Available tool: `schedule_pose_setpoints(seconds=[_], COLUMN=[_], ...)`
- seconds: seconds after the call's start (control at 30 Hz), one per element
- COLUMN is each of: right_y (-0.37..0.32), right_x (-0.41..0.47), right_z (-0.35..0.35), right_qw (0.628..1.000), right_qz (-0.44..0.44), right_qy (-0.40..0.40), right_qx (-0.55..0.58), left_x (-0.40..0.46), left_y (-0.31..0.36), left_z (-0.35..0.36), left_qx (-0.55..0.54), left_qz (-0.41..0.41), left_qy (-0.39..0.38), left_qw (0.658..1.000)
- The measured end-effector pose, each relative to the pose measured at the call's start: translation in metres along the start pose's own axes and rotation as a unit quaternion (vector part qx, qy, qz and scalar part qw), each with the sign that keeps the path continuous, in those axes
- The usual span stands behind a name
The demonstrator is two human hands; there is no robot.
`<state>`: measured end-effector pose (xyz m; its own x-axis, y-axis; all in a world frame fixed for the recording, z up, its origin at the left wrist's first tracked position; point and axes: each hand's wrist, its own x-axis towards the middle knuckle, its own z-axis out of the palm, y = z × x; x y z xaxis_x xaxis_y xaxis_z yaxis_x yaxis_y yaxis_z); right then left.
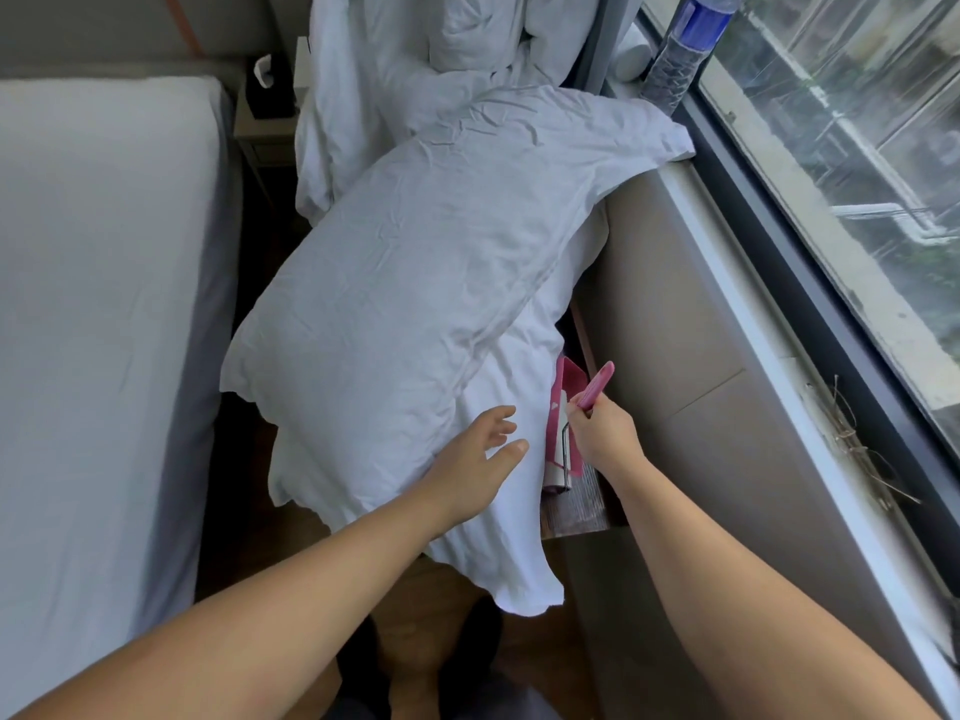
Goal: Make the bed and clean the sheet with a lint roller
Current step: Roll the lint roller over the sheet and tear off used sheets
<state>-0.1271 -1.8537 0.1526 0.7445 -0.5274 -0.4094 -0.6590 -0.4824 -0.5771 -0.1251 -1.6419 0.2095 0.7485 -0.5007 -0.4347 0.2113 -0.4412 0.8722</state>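
Bedding fills the middle — a wrinkled white pillow (415, 272) lying over soft rumpled sheets (498, 511). The right hand (602, 433) pinches the glossy pink handle of a lint roller (563, 439), its roll resting on a dark wooden ledge (576, 506) between pillow and wall. The left hand (472, 459), fingers loosely spread, hovers over the pillow's corner. A bare smooth mattress (93, 304) lies left; a plastic bottle (685, 49) stands on the windowsill.

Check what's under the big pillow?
The pillow lies on white bedding that hangs below its near edge. What supports that bedding is covered. The lint roller, gripped by the right hand, sits beside it.
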Motion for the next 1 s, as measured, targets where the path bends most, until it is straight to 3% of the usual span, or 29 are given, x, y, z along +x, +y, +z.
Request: schedule_pose_setpoints(seconds=[0.23,0.43,0.57,0.8,1.0], right_y=[0.025,0.056,0.070,0.074,0.062], right_x=[0.001,0.005,0.003,-0.013,-0.038], right_z=[0.004,-0.004,-0.002,0.009,0.014], right_qw=[0.998,0.971,0.957,0.974,0.992], right_qz=[0.046,0.149,0.189,0.173,0.094], right_qy=[0.003,0.030,0.019,-0.016,-0.004], right_qx=[0.031,0.185,0.218,0.143,0.088], left_x=[0.000,0.000,-0.001,-0.005,-0.015], left_y=[-0.005,-0.011,-0.014,-0.014,-0.012], left_z=[0.002,0.005,0.006,0.007,0.003], left_qx=[0.036,0.051,0.053,0.056,0.058], left_qz=[-0.008,-0.022,-0.029,-0.028,-0.013], left_qy=[0.026,0.039,0.040,0.040,0.031], left_qw=[0.999,0.998,0.997,0.997,0.998])
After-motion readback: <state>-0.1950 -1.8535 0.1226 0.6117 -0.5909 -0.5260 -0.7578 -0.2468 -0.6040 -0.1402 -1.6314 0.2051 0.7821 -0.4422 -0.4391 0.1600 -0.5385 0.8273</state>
